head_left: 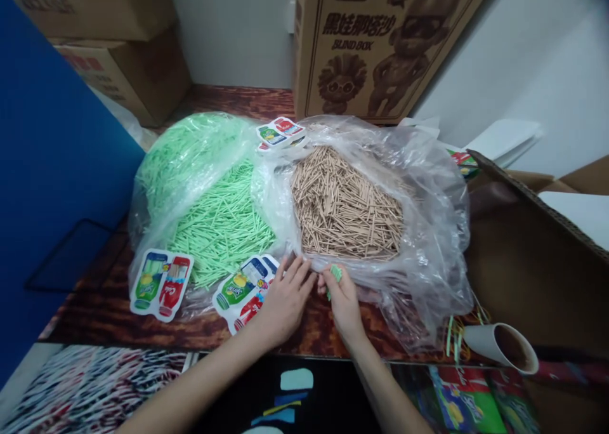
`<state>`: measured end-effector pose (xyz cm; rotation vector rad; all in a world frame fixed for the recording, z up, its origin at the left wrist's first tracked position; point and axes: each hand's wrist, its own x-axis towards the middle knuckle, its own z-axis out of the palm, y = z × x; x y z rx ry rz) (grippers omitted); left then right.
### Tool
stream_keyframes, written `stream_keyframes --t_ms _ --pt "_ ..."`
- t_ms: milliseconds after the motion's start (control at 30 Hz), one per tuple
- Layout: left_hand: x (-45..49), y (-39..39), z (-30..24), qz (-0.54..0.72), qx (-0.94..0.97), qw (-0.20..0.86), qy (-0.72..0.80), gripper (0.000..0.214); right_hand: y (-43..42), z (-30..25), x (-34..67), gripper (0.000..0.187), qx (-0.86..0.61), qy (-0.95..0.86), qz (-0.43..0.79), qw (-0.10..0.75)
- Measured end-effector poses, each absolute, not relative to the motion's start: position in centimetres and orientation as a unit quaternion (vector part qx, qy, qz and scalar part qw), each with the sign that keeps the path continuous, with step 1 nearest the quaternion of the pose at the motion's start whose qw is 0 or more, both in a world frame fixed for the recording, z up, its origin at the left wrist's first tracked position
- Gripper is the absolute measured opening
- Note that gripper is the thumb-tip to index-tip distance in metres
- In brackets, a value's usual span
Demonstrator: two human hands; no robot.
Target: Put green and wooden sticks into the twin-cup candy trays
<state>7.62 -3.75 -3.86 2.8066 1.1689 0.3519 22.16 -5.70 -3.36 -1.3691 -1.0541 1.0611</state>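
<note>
My right hand (pixel 343 297) is closed around a small bundle of light green sticks (pixel 335 273), whose ends poke out above the fingers. Just left of it, my left hand (pixel 291 297) lies palm down with its fingers stretched over the front edge of the clear bag, by the brown sticks (pixel 349 212). Under the left forearm and wrist, a small stack of printed bottle-shaped cards (pixel 240 288) is partly covered. Farther left lies a flat card (pixel 162 285) with a green and a red bottle on it. A large bag of green sticks (pixel 221 218) sits behind the cards.
More cards (pixel 280 134) rest on top between the two bags. A brown carton (pixel 352 53) stands at the back, and stacked boxes (pixel 137 72) at back left. On the right are an open cardboard box (pixel 523 250) and a tipped paper cup (pixel 499 346). A blue panel (pixel 57 167) borders the left.
</note>
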Motion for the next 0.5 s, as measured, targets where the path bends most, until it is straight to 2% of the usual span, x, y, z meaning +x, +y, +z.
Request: stream_keyframes --t_ms 133,233,333,500 --pt "7.4 -3.8 -3.3 0.128 0.914 0.046 0.382 0.033 -6.6 -5.0 21.9 0.017 -0.591 -0.517 0.387 0.484" --pt "5.5 -4.1 -2.2 0.207 0.891 0.077 0.397 0.027 -7.5 -6.0 22.3 0.02 -0.583 -0.555 0.379 0.456" --pt "2.4 -5.2 -2.1 0.293 0.82 0.08 0.485 0.017 -7.9 -6.4 22.4 0.021 -0.582 -0.546 0.383 0.466" --pt "-1.1 -7.0 -3.7 0.292 0.744 0.02 0.601 0.016 -8.0 -6.7 22.4 0.019 -0.564 -0.544 0.392 0.483"
